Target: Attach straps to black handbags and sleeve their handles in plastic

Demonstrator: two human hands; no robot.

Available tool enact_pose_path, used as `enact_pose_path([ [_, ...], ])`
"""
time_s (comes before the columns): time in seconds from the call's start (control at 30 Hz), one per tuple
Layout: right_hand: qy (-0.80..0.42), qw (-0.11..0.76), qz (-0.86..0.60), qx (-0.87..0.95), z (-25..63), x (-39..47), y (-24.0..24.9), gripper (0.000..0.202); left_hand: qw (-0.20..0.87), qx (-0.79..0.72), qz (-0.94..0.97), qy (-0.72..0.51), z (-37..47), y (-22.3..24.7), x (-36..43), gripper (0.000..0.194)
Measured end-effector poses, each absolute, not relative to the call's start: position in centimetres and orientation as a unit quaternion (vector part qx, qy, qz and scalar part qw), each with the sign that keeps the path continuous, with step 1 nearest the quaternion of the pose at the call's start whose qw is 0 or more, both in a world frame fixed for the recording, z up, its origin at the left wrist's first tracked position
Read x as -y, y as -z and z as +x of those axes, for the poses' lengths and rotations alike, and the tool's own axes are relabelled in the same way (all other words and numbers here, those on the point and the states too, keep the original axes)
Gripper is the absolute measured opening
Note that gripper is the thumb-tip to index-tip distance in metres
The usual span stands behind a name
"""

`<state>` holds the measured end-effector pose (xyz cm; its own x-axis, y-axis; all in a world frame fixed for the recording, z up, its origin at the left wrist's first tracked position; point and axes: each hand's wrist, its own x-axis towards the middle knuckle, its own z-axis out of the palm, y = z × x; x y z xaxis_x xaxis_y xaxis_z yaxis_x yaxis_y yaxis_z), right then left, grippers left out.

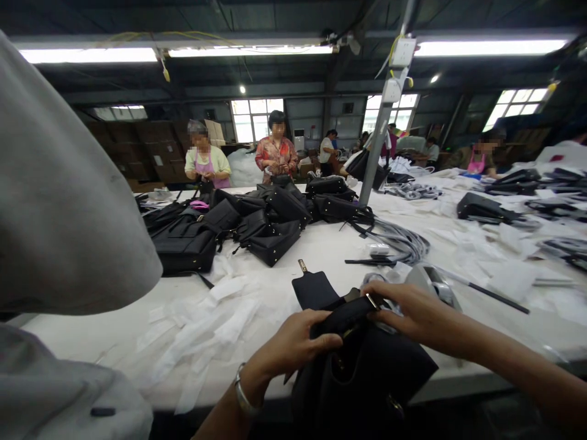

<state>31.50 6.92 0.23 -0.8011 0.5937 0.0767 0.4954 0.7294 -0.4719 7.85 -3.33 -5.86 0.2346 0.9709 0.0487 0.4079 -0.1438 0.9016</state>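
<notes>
A black handbag leans at the table's front edge, its flap folded back onto the tabletop with a gold-coloured clasp piece at the tip. My left hand, with a metal bangle at the wrist, is closed round the upper edge of the bag, thumb in front. At the other end of that edge, my right hand pinches the bag beside a small metal buckle. The lower part of the bag runs into shadow below the table edge.
Black bags lie heaped across the table. White paper strips are scattered at left. A tape dispenser, coiled grey straps and a metal post stand right. A grey sleeve fills the left side; several people work beyond.
</notes>
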Motion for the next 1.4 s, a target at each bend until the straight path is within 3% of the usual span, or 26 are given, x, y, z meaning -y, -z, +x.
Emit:
enact_pose_path([
  [0.13,-0.19,0.173,-0.303,0.918,30.5,-8.1,-0.9,0.021,0.415,-0.509,0.641,-0.398,7.9,5.1,0.3,0.029],
  [0.37,-0.105,0.323,-0.341,0.876,31.8,-7.5,-3.8,0.025,0.131,-0.51,0.723,-0.447,8.3,0.8,-2.9,0.02],
  [0.53,-0.151,0.239,-0.389,0.877,34.5,-4.6,-2.0,0.018,0.263,-0.472,0.723,-0.429,10.1,2.9,-1.5,0.047],
  [0.63,-0.26,0.173,-0.369,0.875,35.2,-3.6,-1.5,0.016,0.326,-0.47,0.712,-0.408,11.2,4.6,-0.3,0.037],
  [0.8,-0.48,0.176,-0.282,0.812,35.4,-4.1,-1.7,0.019,0.31,-0.482,0.735,-0.363,12.4,4.7,0.9,0.026],
  [0.93,-0.666,0.273,-0.257,0.645,35.6,-4.8,-0.3,0.026,0.3,-0.49,0.725,-0.38,12.6,4.0,1.1,0.019],
  [1.03,-0.725,0.37,-0.235,0.531,35.9,-4.5,1.6,0.022,0.293,-0.499,0.71,-0.402,12.4,4.2,1.1,0.021],
  [1.27,-0.693,0.497,-0.242,0.463,37.3,-4.1,3.1,0.039,0.482,-0.448,0.609,-0.443,11.6,4.9,1.2,0.033],
  [1.4,-0.629,0.581,-0.288,0.43,39.5,-5.3,1.7,0.037,0.489,-0.455,0.574,-0.474,11.2,5.1,0.8,0.034],
])
